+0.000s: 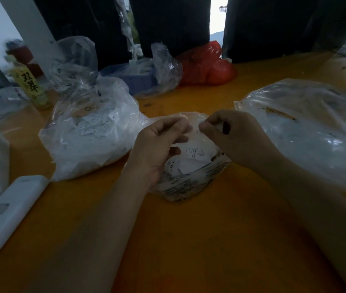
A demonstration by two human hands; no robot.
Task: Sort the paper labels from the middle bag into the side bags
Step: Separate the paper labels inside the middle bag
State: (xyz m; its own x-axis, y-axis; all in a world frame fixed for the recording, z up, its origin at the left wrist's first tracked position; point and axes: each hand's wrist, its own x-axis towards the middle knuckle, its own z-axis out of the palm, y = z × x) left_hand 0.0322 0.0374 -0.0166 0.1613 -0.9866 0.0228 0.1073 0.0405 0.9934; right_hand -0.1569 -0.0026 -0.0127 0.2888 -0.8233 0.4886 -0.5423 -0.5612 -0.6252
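Both hands are seen at the centre of the frame, over the open mouth of the middle bag (pixel 186 182). On the left hand (pixel 157 146) the fingers are curled inward with their tips pinched together on the crinkled plastic rim; on the right hand (pixel 237 138) the thumb and fingertips are likewise pressed together on thin film or paper at the rim, though which of the two cannot be told. Small white paper labels (pixel 195 154) with black print, among them size letters, are heaped loosely inside this small clear bag, which is printed with dark text along its lower edge. A smooth orange-brown surface (pixel 189 240) carries everything. At the lower left a white, rounded, oblong plastic device (pixel 9 212) is laid flat. Left of centre a bulging, wrinkled clear bag (pixel 87 134) is filled with white printed slips. At the right a larger, glossy, nearly flat clear bag (pixel 307 132) is spread out. Further back, a yellow-labelled bottle (pixel 30 85) stands at the upper left, and a blue-filled clear bag (pixel 146 75) and a shiny red bag (pixel 206 66) are set against dark cloth.
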